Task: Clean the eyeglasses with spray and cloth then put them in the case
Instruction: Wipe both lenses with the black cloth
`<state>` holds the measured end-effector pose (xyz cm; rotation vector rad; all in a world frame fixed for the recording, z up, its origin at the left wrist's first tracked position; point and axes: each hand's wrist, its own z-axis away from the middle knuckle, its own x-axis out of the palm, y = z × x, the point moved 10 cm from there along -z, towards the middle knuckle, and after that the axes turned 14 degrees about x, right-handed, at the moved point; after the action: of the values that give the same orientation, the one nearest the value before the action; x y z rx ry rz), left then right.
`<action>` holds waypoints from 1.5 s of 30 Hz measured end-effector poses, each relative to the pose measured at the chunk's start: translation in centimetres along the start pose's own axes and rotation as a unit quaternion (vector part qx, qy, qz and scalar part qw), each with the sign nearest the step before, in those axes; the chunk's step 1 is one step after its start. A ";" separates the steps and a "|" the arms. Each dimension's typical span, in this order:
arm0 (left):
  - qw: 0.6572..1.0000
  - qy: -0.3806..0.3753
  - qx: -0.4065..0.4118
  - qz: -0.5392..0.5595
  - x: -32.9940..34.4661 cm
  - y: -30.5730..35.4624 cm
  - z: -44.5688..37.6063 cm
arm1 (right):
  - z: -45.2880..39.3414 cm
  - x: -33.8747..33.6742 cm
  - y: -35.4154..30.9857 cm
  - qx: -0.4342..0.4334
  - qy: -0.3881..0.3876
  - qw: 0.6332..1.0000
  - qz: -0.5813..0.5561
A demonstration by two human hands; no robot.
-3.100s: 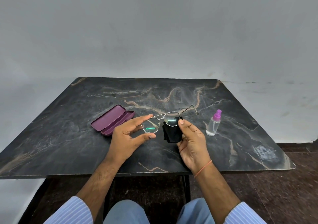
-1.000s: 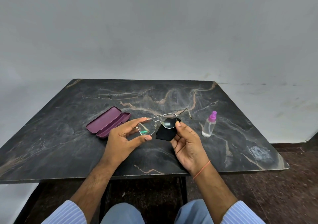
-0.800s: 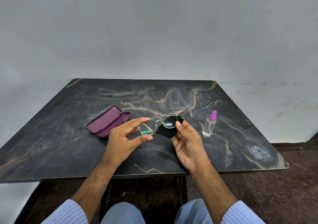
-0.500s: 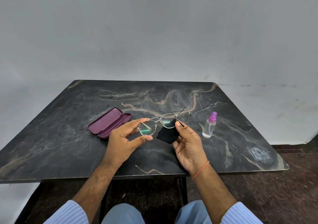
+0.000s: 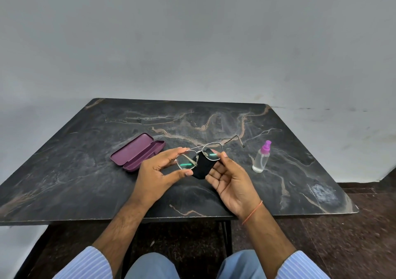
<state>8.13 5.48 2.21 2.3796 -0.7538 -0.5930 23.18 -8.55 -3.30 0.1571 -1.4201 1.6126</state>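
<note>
Eyeglasses (image 5: 200, 155) between left hand (image 5: 157, 172), right hand (image 5: 231, 182)

Dark marble table (image 5: 85, 182) against grey wall (image 5: 192, 43); floor (image 5: 353, 246) seemingly brown.

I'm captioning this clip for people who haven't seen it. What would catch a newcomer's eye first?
Probably the eyeglasses held up at the centre, the left hand pinching one lens rim while the right hand presses a black cloth to the other lens. Then the open purple case on the table to the left, and the pink-capped spray bottle standing to the right.
</note>
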 end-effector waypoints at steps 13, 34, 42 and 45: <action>1.000 0.011 -0.003 0.004 -0.3 -0.3 -0.2 | 0.7 3.5 2.9 0.042 -0.077 0.995 0.057; 1.000 -0.023 -0.005 0.017 0.2 -0.1 -0.1 | 0.5 5.0 2.8 -0.010 -0.029 0.997 0.074; 0.998 -0.054 0.023 0.013 0.6 0.0 0.1 | 0.7 4.6 2.4 -0.027 -0.015 0.998 0.050; 0.997 -0.063 0.028 0.021 0.8 -0.3 0.1 | 0.6 4.5 2.4 -0.029 -0.014 0.998 0.045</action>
<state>8.81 5.12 1.77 2.3888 -0.8835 -0.7186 18.77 -6.30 -1.93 0.0844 -1.5118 1.6458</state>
